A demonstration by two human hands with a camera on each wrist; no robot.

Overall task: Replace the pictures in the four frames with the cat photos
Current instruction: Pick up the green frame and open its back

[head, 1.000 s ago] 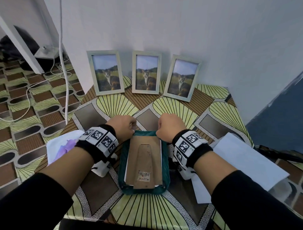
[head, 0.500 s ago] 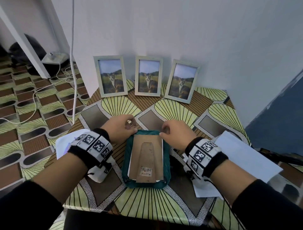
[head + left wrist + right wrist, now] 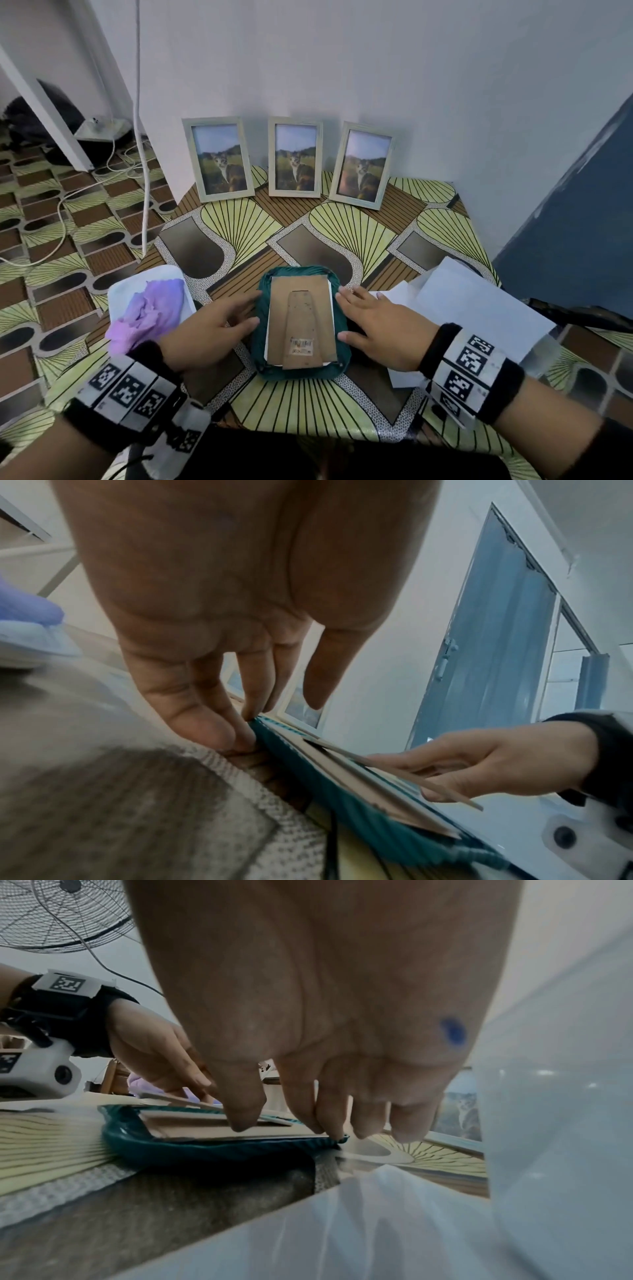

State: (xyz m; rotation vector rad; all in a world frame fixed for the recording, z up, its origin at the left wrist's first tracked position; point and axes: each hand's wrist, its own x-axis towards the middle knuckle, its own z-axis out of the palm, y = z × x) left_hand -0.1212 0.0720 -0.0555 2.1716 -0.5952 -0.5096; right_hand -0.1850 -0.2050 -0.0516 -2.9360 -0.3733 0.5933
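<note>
Both hands have uncurled from fists at the top edge of the fourth frame [image 3: 301,325] and are now lying flat along its sides, left hand [image 3: 209,329] and right hand [image 3: 380,329] spread and gripping nothing; the backing looks seated, so lifting it upright seems next. It is lying face down, brown cardboard back with its stiff easel flap showing, on a ribbed teal mat [image 3: 263,346] on the glossy patterned table [image 3: 308,404]. Three pale frames [image 3: 295,157] showing cats are leaning at the wall

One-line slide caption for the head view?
Both hands flank the face-down fourth frame; three cat-photo frames stand behind.
</note>
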